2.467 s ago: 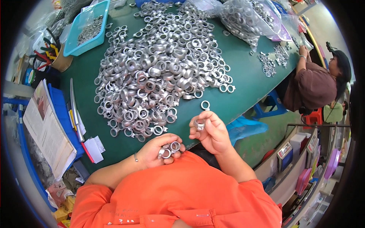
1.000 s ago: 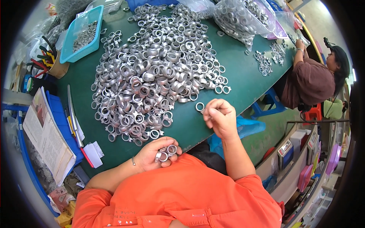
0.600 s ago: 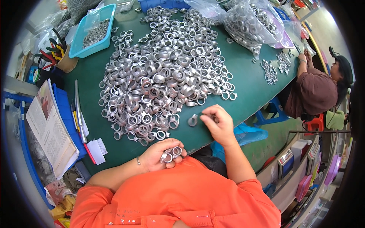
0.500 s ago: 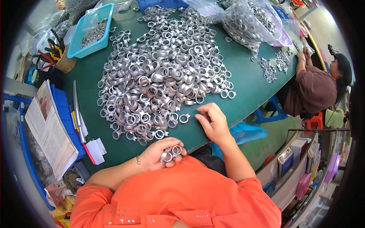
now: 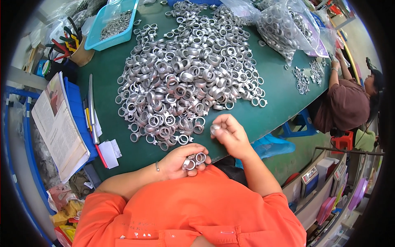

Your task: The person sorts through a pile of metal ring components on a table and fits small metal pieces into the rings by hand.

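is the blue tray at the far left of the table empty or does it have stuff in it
Not empty. The blue tray holds a layer of small silvery metal parts over much of its floor.

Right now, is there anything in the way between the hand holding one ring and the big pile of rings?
Nothing visible. The right hand pinches one metal ring just above bare green table, right at the near edge of the ring pile.

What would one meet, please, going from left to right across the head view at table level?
Open booklet → blue bin → heap of metal rings → right hand holding one ring → small ring pile → co-worker in brown.
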`<state>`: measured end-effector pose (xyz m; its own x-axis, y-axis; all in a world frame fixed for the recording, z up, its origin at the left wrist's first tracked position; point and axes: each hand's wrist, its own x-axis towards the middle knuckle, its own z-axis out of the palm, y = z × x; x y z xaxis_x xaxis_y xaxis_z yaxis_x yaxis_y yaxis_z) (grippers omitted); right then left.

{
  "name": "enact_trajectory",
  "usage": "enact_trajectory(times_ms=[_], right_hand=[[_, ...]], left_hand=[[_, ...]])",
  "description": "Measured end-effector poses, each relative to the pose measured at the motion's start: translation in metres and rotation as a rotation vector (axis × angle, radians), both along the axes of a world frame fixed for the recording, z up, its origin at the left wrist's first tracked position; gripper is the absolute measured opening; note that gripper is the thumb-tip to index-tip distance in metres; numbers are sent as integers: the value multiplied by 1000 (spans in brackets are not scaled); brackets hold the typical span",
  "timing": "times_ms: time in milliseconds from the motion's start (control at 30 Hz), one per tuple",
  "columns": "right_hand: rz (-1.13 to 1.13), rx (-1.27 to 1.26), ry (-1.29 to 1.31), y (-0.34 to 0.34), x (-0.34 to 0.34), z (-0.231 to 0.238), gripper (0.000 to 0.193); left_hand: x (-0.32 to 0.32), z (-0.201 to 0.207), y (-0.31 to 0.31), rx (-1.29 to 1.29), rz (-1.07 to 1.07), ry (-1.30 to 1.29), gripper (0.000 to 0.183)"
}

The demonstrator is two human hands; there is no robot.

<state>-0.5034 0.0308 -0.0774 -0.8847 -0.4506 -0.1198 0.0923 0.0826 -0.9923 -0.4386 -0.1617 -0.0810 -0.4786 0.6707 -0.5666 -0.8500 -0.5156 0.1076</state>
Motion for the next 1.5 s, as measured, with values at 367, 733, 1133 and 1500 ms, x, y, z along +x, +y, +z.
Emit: enact_trajectory(times_ms=[367, 733, 1133, 1500], right_hand=[[67, -937, -822, 0, 10, -6, 20], [-189, 511, 628, -33, 8, -5, 16], [-30, -178, -337, -18, 12, 4, 13], [345, -155, 625, -47, 28, 31, 24]], left_hand=[[5, 2, -3, -21, 45, -2, 17], [13, -7, -2, 15, 14, 54, 20], [11, -9, -6, 29, 35, 32, 22], [16, -6, -6, 96, 120, -107, 31]])
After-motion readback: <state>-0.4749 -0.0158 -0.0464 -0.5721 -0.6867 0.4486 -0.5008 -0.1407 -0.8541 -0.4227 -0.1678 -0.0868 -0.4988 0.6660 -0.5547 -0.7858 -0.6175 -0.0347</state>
